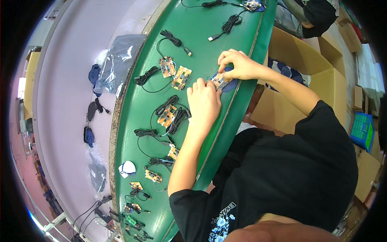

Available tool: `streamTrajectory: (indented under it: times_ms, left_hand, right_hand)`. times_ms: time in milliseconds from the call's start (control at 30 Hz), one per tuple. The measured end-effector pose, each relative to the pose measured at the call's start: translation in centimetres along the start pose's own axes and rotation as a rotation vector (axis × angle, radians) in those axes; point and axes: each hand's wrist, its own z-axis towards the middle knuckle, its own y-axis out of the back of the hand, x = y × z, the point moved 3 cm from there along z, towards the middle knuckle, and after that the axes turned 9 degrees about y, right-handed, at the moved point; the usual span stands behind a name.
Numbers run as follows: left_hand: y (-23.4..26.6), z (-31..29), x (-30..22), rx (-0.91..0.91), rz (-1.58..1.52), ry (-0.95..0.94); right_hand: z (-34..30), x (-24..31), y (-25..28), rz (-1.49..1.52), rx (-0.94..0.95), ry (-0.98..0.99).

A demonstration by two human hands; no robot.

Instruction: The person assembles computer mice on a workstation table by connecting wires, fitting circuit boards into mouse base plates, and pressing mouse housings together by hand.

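Head view, both hands in sight. I have the orange-brown circuit board (pixel 219 82) at the near edge of the green bench top (pixel 201 44), lying over a dark blue shell (pixel 231 85) whose rounded edge shows past it on the near side.

Left hand (pixel 203 99): I see it palm down, fingers bent, tips at the board's left side. The fingertips are partly hidden, so I cannot tell whether they pinch the board or only rest against it.

Right hand (pixel 242 66): I read thumb and forefinger as drawn close together over the board's upper end, the other fingers curled. I cannot tell if the pair is closed on the board, on the shell, or merely touching.

Surroundings: just left of the hands I log a second board (pixel 181 78), with a third (pixel 166 66) beside it. A black coiled cable (pixel 171 38) lies beyond these, another coil (pixel 231 24) toward the top. Further down I note a board among cables (pixel 166 117), a white rounded piece (pixel 127 168) and a small green board (pixel 130 220). Across on the lilac surface (pixel 72 80) I see a clear plastic bag (pixel 121 60); an open cardboard box (pixel 332 92) stands to the right.
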Motion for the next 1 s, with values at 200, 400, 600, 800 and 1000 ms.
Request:
streamTrajectory:
  times_ms: [200, 400, 600, 800, 1000]
  left_hand:
    - [-0.3, 0.1, 0.7, -0.011, -0.048, 0.044]
    - [-1.0, 0.0, 1.6, -0.061, -0.16, 0.002]
    - [-1.0, 0.8, 1.1, -0.044, -0.24, 0.061]
    - [-0.9, -0.6, -1.1, -0.427, -0.279, 0.032]
    - [-3.3, -8.7, -1.0, -0.191, -0.331, -0.073]
  right_hand:
    - [-0.5, -0.7, 0.8, 0.094, 0.0, 0.136]
    - [-3.7, 0.8, -0.6, -0.199, -0.146, 0.214]
    - [-3.9, 2.0, -0.6, -0.317, -0.067, 0.318]
    - [-1.1, 0.3, 3.4, -0.571, -0.224, 0.23]
    - [-10.1, -7.4, 8.1, -0.471, -0.72, -0.147]
